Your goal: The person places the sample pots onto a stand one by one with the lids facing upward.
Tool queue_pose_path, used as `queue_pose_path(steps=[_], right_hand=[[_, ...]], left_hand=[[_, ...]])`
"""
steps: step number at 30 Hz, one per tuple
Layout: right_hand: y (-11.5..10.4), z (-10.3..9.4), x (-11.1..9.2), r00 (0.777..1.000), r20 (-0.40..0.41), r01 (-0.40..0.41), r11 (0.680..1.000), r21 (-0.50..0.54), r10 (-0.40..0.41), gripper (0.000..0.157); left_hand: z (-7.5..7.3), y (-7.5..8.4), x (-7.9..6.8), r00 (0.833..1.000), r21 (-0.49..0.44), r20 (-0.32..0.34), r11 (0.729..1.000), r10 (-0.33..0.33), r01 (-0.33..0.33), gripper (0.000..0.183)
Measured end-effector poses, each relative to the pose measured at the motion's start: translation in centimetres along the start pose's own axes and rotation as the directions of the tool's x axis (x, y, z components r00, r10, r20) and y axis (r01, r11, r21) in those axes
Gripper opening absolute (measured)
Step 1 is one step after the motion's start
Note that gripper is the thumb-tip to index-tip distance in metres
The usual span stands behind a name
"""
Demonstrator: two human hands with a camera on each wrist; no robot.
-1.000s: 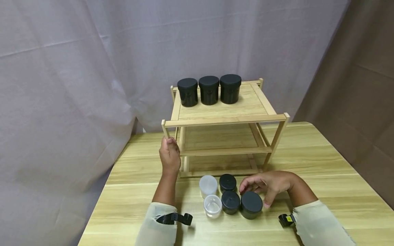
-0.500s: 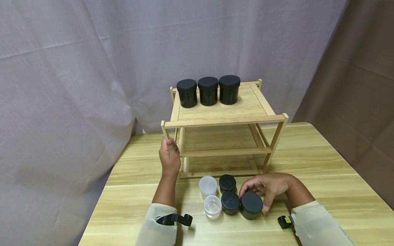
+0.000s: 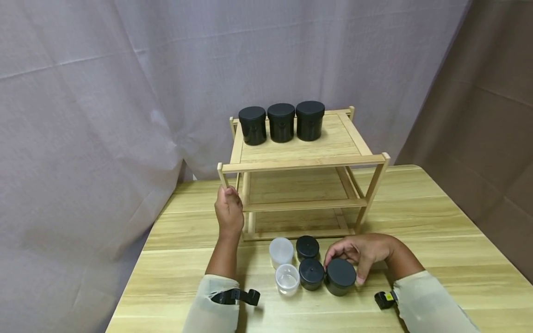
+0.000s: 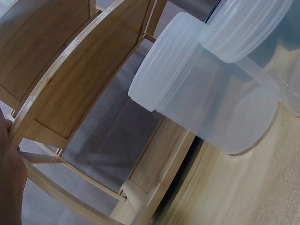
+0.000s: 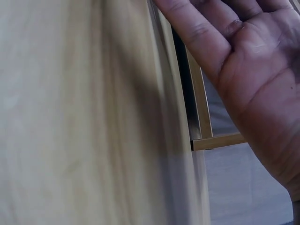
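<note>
My left hand (image 3: 229, 210) grips the front left post of a three-level wooden rack (image 3: 312, 163). In the left wrist view only the edge of that hand (image 4: 10, 180) shows at the post. My right hand (image 3: 368, 252) holds a black lidded jar (image 3: 340, 276) standing on the table, thumb at its right side and fingers at its far left. The right wrist view shows the palm (image 5: 262, 70), with the jar out of sight. Left of this jar stand two smaller black jars (image 3: 311, 274), a frosted lidded tub (image 3: 281, 252) and a clear tub (image 3: 288, 279).
Three larger black jars (image 3: 281, 122) stand in a row at the back left of the rack's top shelf. The rack's foot lies just behind the small containers on the wooden table (image 3: 437, 240). Grey cloth (image 3: 200, 69) hangs behind, with brown cloth (image 3: 479, 129) at the right.
My right thumb and fingers have closed in on the black jar, and the right wrist has shifted slightly left. The left hand stays on the post.
</note>
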State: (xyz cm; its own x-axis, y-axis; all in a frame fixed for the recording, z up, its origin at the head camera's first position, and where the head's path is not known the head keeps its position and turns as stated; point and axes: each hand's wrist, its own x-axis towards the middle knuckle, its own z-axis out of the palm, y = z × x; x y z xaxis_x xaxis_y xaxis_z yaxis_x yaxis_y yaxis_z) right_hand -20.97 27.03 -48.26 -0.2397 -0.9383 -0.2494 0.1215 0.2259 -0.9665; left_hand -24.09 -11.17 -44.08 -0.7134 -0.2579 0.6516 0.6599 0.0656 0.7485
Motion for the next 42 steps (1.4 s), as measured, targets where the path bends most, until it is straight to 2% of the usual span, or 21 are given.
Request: queue_pose_path(steps=[6, 14, 21, 30, 36, 42], right_hand=[[0.3, -0.4, -0.1, 0.999, 0.014, 0.036, 0.999, 0.031, -0.037, 0.076], [0.6, -0.5, -0.2, 0.978, 0.065, 0.194, 0.980, 0.052, -0.197, 0.073], [0.4, -0.7, -0.4, 0.968, 0.077, 0.234, 0.971, 0.058, -0.238, 0.073], [-0.6, -0.1, -0.2, 0.936, 0.092, 0.338, 0.940, 0.040, -0.341, 0.073], [-0.9, 0.1, -0.4, 0.932, 0.076, 0.353, 0.935, 0.009, -0.353, 0.069], [-1.1, 0.4, -0.8, 0.917, 0.056, 0.391, 0.918, 0.060, -0.394, 0.067]], left_hand=[[0.0, 0.0, 0.1, 1.000, -0.004, -0.007, 1.000, 0.001, -0.001, 0.084], [-0.1, -0.1, 0.0, 1.000, -0.001, -0.002, 1.000, -0.006, 0.006, 0.083], [-0.1, -0.1, 0.0, 1.000, 0.002, 0.001, 1.000, -0.003, 0.003, 0.084], [-0.1, -0.1, 0.0, 1.000, 0.017, 0.011, 1.000, 0.010, -0.010, 0.083], [-0.1, -0.2, 0.0, 1.000, 0.019, 0.012, 1.000, -0.002, 0.002, 0.084], [-0.1, -0.1, 0.0, 1.000, 0.012, 0.007, 1.000, -0.014, 0.014, 0.085]])
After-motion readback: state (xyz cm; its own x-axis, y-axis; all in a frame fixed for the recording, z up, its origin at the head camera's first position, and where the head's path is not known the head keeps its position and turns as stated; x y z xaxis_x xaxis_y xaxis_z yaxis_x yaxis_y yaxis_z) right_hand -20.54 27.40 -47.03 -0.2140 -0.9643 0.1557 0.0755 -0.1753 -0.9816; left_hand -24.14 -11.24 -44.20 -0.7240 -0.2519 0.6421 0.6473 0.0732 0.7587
